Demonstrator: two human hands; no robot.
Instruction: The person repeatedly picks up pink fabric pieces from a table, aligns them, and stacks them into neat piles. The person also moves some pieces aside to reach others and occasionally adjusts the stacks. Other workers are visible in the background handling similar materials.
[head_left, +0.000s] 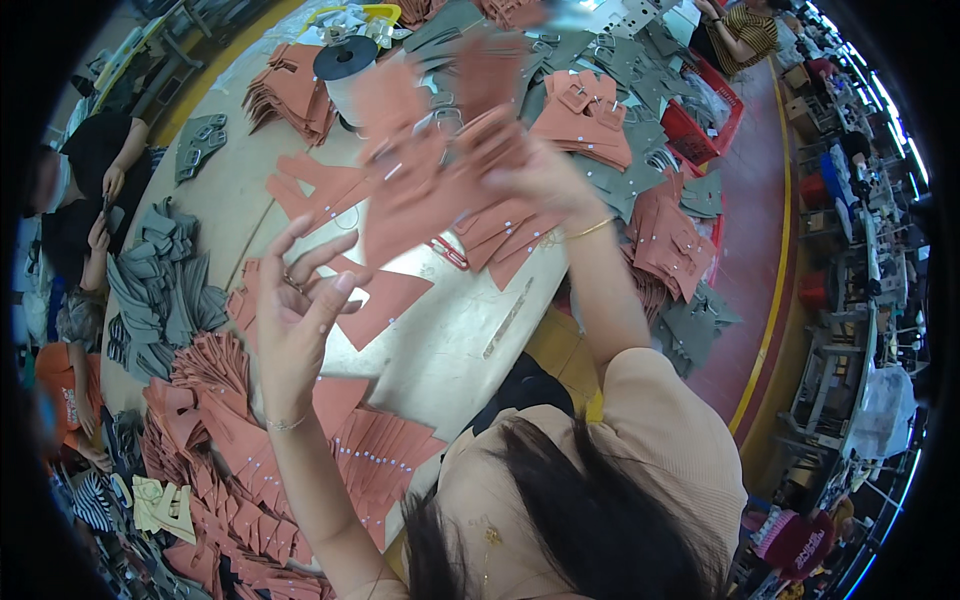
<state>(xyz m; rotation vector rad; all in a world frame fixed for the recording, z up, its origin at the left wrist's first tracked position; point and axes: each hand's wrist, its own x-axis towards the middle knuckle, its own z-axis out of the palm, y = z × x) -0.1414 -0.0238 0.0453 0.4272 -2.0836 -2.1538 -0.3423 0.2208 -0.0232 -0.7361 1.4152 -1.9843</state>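
Note:
My right hand (540,185), blurred by motion, grips a salmon-coloured cut piece with buckled straps (420,205) and holds it up over the table. My left hand (300,310) is raised to the left of that piece, fingers spread, with nothing in it. Beneath both hands, more flat salmon pieces (385,305) lie on the pale tabletop (440,345). A small red-handled tool (450,252) sits among them, partly covered. Below my left forearm stretches a fanned row of salmon pieces (375,455) with small white marks.
Grey-green buckled pieces (600,55) and salmon stacks (290,95) crowd the far side. Near them stands a large white spool with a black top (345,60). A red basket (695,130) is at the right edge. Grey-green bundles (165,280) lie left, where other people sit.

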